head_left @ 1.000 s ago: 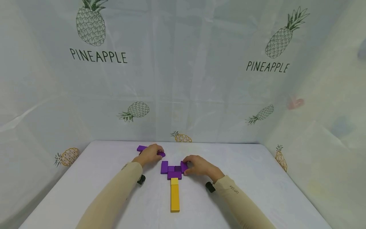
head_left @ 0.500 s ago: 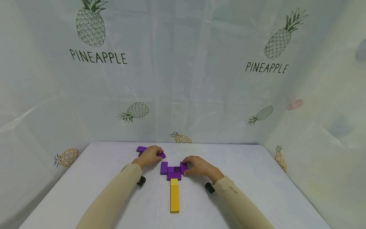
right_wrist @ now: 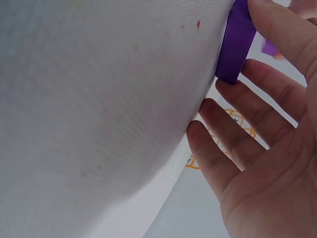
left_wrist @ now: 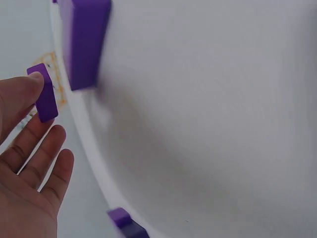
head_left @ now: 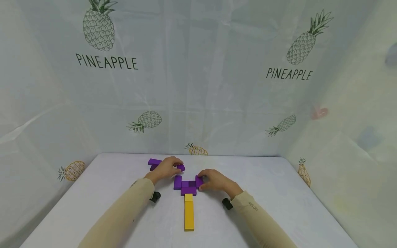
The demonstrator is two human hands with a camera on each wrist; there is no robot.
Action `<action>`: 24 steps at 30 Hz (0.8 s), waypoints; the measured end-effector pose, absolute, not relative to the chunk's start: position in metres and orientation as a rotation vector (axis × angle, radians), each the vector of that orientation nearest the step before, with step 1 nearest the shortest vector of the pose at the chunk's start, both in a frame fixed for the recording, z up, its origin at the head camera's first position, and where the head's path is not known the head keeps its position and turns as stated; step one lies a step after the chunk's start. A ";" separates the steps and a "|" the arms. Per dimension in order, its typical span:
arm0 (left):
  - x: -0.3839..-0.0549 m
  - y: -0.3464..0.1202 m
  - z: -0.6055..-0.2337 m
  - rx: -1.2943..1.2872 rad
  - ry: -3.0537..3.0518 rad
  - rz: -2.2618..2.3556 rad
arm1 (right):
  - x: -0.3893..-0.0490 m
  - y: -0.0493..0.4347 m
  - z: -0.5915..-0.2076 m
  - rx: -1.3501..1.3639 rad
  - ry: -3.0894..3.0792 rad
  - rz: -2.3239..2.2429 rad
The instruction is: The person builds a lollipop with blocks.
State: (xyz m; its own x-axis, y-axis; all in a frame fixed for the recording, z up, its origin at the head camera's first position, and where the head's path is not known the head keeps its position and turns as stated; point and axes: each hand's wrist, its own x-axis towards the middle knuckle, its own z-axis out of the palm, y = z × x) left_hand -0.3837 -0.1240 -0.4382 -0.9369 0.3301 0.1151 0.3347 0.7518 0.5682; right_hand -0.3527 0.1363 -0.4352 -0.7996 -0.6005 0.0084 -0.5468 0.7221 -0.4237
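Note:
My left hand (head_left: 166,168) pinches a small purple block (left_wrist: 47,99) between thumb and index finger, the other fingers spread. In the head view it is just behind a flat arrangement of purple blocks. My right hand (head_left: 216,180) holds the arrangement's right-hand purple block (right_wrist: 237,47) between thumb and fingers, with the fingertips at the table. Left of it are a small dark purple block (head_left: 192,184), a lighter small block (head_left: 185,184) and a left-hand upright-lying block (head_left: 177,182). A crosswise purple block (head_left: 188,191) lies in front of them.
A small yellow block (head_left: 188,197) and a long yellow bar (head_left: 189,216) run toward me from the purple shape. More purple blocks (head_left: 154,162) lie at the back left, partly behind my left hand. A pineapple-print curtain (head_left: 198,86) hangs behind the white table (head_left: 248,172).
My left hand has moved right, away from the back-left purple blocks, with a small purple block in its pinch. My right hand stays at the right-hand block.

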 end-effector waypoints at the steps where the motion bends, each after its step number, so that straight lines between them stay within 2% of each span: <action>1: -0.382 -0.122 -0.437 -0.566 -2.930 -0.955 | -0.353 0.136 -0.435 -0.934 2.794 -0.624; 10: -0.362 -0.106 -0.428 -0.682 -2.910 -0.954 | -0.355 0.137 -0.438 -0.962 2.799 -0.617; 24: -0.354 -0.091 -0.435 -0.784 -2.939 -0.905 | -0.354 0.139 -0.437 -1.032 2.790 -0.636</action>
State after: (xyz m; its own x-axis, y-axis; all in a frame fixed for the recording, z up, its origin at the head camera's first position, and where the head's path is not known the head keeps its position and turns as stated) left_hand -0.3537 -0.0914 -0.4349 -0.8774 0.4665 0.1118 0.4486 0.7154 0.5356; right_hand -0.3544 0.1387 -0.4375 -0.7653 -0.6417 0.0502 -0.6001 0.6831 -0.4161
